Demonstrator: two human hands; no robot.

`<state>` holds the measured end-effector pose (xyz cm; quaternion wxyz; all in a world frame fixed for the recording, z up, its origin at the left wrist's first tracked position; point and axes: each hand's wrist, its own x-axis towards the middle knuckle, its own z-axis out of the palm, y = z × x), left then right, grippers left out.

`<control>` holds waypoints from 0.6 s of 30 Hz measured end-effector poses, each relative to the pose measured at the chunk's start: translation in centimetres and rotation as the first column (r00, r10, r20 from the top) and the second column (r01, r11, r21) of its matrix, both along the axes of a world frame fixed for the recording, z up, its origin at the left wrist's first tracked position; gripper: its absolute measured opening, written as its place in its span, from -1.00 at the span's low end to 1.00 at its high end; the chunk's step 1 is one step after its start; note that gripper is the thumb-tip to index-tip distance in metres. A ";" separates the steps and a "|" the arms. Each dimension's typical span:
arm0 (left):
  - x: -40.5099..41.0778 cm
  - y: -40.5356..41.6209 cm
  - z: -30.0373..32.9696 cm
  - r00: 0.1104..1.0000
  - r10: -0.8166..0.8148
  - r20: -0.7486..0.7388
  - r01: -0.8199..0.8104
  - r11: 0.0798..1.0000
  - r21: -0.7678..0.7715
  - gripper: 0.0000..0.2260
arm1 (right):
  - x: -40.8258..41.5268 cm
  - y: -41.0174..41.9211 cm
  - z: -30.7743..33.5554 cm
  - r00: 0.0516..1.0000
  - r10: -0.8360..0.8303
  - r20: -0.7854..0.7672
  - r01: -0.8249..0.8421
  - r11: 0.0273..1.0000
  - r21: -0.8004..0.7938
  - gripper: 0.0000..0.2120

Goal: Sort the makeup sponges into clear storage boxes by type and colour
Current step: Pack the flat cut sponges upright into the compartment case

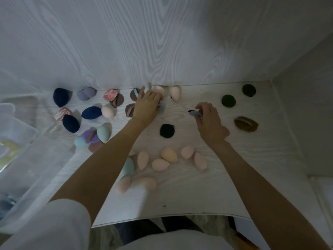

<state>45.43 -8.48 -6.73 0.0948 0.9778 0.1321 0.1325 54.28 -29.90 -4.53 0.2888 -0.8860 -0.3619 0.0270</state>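
You're pinching a small blue puff [195, 113] in your right hand [209, 121] just right of the black puff [167, 130], while your left hand [146, 107], fingers loosely spread, is reaching the pink puff [158, 89] beyond it on the worktop [207, 192].

A home setting is suggested: a small white wood-grain table [207, 186] is set against a matching wood-grain wall panel [162, 42], makeup sponges [160, 164] are scattered on it, and clear plastic storage boxes [21, 141] are stacked at left.
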 end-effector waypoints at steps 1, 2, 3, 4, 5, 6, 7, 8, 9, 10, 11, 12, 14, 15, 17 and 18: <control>-0.7 0.1 0.2 0.996 -0.069 0.055 0.069 0.998 0.002 -0.85 | -1.3 0.1 0.4 1.000 0.007 0.000 -0.007 1.000 0.029 -0.84; -1.8 0.2 0.6 0.987 -0.123 0.104 0.125 0.992 -0.006 -0.88 | -2.7 0.2 0.7 1.000 0.023 0.001 -0.023 0.999 0.049 -0.85; -3.1 -0.1 1.4 0.975 -0.153 0.161 0.160 0.987 -0.032 -0.90 | -3.9 0.4 1.0 0.999 0.047 0.008 -0.047 0.997 0.059 -0.87; -4.6 -0.4 2.2 0.963 -0.154 0.222 0.174 0.982 -0.076 -0.90 | -5.2 0.5 1.4 0.997 0.076 0.002 -0.076 0.995 0.063 -0.89; -7.1 -0.5 3.3 0.952 -0.127 0.278 0.164 0.980 -0.115 -0.89 | -6.9 1.1 1.8 0.993 0.113 -0.016 -0.112 0.992 0.060 -0.90; -9.1 -0.8 4.3 0.940 -0.097 0.328 0.155 0.975 -0.156 -0.89 | -8.2 1.5 2.3 0.989 0.146 -0.021 -0.145 0.989 0.044 -0.90; -12.2 -0.8 5.5 0.936 -0.039 0.349 0.114 0.974 -0.196 -0.89 | -10.1 2.4 2.8 0.980 0.196 -0.025 -0.196 0.981 0.017 -0.90; -15.3 -0.6 6.5 0.936 0.025 0.350 0.063 0.969 -0.238 -0.89 | -12.1 3.4 3.1 0.969 0.245 -0.022 -0.245 0.969 -0.005 -0.90; -18.6 -0.1 7.3 0.936 0.099 0.338 0.005 0.955 -0.295 -0.89 | -14.1 4.5 3.3 0.958 0.285 -0.026 -0.285 0.958 -0.010 -0.90; -20.9 0.0 7.8 0.931 0.170 0.324 -0.038 0.925 -0.377 -0.88 | -15.2 5.0 3.5 0.954 0.296 -0.034 -0.297 0.955 0.002 -0.91; -24.0 0.5 8.2 0.922 0.243 0.300 -0.092 0.892 -0.443 -0.88 | -17.0 6.2 3.7 0.949 0.310 -0.060 -0.308 0.951 0.034 -0.92; -27.5 1.4 8.8 0.906 0.323 0.273 -0.156 0.855 -0.494 -0.87 | -19.2 7.7 3.7 0.938 0.331 -0.103 -0.325 0.943 0.073 -0.92; -33.3 2.8 9.2 0.865 0.451 0.220 -0.266 0.783 -0.562 -0.87 | -22.9 10.3 4.1 0.912 0.349 -0.218 -0.327 0.936 0.129 -0.94; -36.3 3.6 9.4 0.838 0.512 0.191 -0.323 0.746 -0.582 -0.87 | -24.9 11.7 4.3 0.895 0.363 -0.259 -0.333 0.931 0.150 -0.95; -42.0 5.3 9.6 0.779 0.610 0.144 -0.416 0.674 -0.610 -0.88 | -28.9 14.3 4.4 0.875 0.402 -0.271 -0.366 0.914 0.174 -0.94; -44.2 6.1 9.5 0.758 0.640 0.126 -0.444 0.647 -0.620 -0.88 | -30.5 15.4 4.5 0.869 0.426 -0.251 -0.396 0.904 0.162 -0.95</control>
